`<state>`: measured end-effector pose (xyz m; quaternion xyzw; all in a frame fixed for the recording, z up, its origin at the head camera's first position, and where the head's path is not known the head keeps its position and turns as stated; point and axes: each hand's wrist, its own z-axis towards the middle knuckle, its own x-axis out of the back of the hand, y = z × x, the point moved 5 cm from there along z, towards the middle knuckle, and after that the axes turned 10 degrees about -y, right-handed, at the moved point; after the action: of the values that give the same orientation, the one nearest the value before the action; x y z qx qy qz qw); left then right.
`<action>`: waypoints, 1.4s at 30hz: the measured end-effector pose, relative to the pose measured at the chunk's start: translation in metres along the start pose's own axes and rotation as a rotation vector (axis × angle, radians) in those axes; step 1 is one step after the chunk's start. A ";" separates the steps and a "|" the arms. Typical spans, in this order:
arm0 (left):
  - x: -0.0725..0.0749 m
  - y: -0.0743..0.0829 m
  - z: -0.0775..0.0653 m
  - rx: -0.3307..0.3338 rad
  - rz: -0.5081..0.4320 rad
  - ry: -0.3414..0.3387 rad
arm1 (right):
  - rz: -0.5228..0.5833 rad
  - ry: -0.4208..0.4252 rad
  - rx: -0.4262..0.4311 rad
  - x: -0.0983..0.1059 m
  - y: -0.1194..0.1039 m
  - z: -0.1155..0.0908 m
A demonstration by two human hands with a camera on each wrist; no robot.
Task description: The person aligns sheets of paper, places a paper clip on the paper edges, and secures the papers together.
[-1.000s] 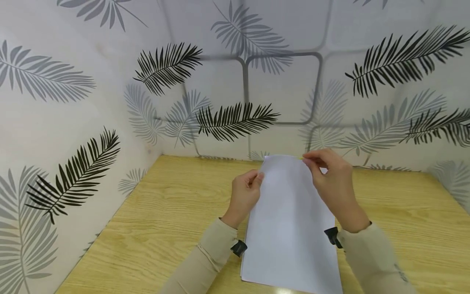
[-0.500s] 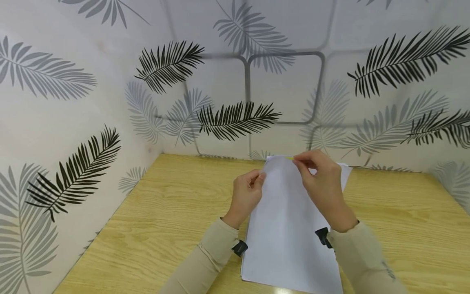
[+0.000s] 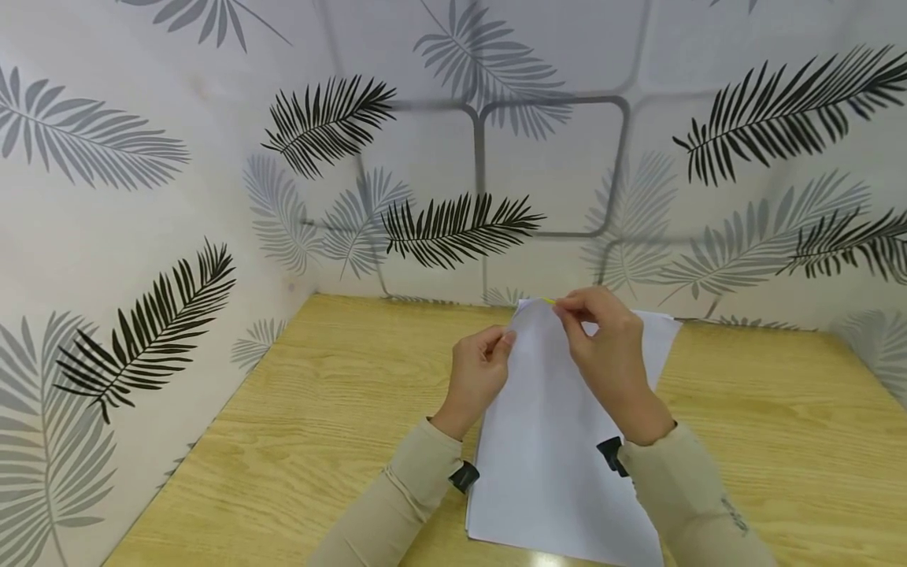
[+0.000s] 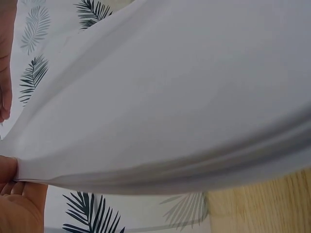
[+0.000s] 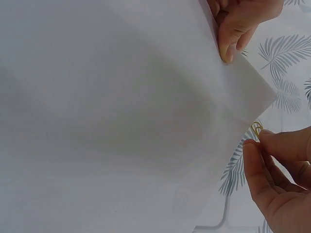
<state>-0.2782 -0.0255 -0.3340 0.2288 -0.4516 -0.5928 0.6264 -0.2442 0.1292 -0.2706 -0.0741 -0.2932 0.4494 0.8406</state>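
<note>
Several white paper sheets point(image 3: 560, 441) lie stacked on the table, their far end lifted and slightly bowed. My left hand point(image 3: 480, 374) pinches the left edge of the sheets near the far corner, thumb on top; in the left wrist view the layered edges point(image 4: 146, 182) show. Between thumb and forefinger my right hand point(image 3: 605, 350) holds a small yellow paper clip point(image 5: 257, 128). In the right wrist view the clip's looped end is at the far edge of the paper, close to the corner; whether it grips the sheets I cannot tell.
A wood-grain table point(image 3: 340, 409) spreads on both sides of the paper. Behind it and to the left stand walls point(image 3: 439, 157) with a leaf pattern. Another sheet's corner point(image 3: 666, 327) shows beyond my right hand.
My right hand has moved left along the far edge of the paper with the paper clip, toward the left corner. The left hand keeps its pinch almost in place.
</note>
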 end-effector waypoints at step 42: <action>-0.009 0.001 -0.001 -0.070 0.045 -0.033 | -0.076 -0.262 0.138 0.009 0.005 0.020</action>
<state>-0.2760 -0.0172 -0.3358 0.1869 -0.4459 -0.5977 0.6395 -0.2545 0.1366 -0.2523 0.0542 -0.3715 0.4420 0.8147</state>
